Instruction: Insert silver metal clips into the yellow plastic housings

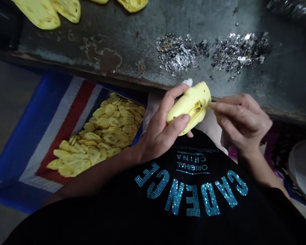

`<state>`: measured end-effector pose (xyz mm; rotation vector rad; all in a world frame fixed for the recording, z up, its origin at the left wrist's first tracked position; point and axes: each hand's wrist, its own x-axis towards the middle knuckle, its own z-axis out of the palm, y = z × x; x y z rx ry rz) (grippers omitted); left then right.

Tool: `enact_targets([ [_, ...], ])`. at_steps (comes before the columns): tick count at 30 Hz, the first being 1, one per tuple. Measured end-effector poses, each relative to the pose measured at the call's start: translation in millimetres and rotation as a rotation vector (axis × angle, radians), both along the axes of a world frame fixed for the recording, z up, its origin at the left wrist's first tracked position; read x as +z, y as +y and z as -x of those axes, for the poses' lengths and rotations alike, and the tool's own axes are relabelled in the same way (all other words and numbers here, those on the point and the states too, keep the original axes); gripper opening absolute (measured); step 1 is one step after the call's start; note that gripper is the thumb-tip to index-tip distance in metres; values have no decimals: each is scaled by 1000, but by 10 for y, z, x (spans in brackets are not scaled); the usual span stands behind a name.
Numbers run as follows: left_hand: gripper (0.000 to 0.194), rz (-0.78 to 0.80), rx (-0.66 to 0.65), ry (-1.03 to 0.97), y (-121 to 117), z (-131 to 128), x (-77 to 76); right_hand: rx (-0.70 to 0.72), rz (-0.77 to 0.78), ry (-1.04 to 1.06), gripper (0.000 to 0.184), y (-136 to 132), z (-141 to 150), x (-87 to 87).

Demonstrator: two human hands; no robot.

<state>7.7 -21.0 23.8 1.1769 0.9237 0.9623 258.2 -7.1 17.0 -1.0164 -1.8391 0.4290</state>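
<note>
My left hand (163,127) is wrapped round a yellow plastic shell (190,97), thumb on the near side and fingers behind it. The shell is tilted, its slotted face towards me, with several small holes in it. Small metal pieces (199,105) show inside the slot near its right end. Close against that right end, my right hand (242,117) is closed in a pinch. Whatever its fingertips hold, if anything, is too small or hidden to tell. A white wrap (187,82) covers a left fingertip.
Two piles of small shiny metal clips, a left pile (180,52) and a right pile (241,51), lie on the worn metal table (132,37). More yellow shells (40,13) rest at its far left. Below, a striped cloth bin (63,126) holds many yellow pieces (104,132).
</note>
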Motion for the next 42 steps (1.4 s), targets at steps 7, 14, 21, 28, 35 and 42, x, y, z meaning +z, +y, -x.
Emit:
enact_targets([
  [7, 73, -86, 10, 185, -53, -15, 118, 105, 400, 115, 55, 177, -1, -44],
  [14, 68, -358, -120, 326, 10, -55, 93, 146, 512, 145, 62, 262, 42, -32],
  [21, 86, -458, -284, 331, 107, -52, 101, 101, 414, 354, 65, 190, 114, -341],
  [28, 97, -337, -328, 161, 141, -11, 101, -38, 118, 513, 67, 36, 110, -638],
  [35, 82, -448, -277, 102, 188, -18, -24, -81, 86, 445, 72, 68, 52, -677],
  [42, 65, -457, -163, 117, 297, 215, -164, 19, 186, 284, 67, 202, 125, -557],
])
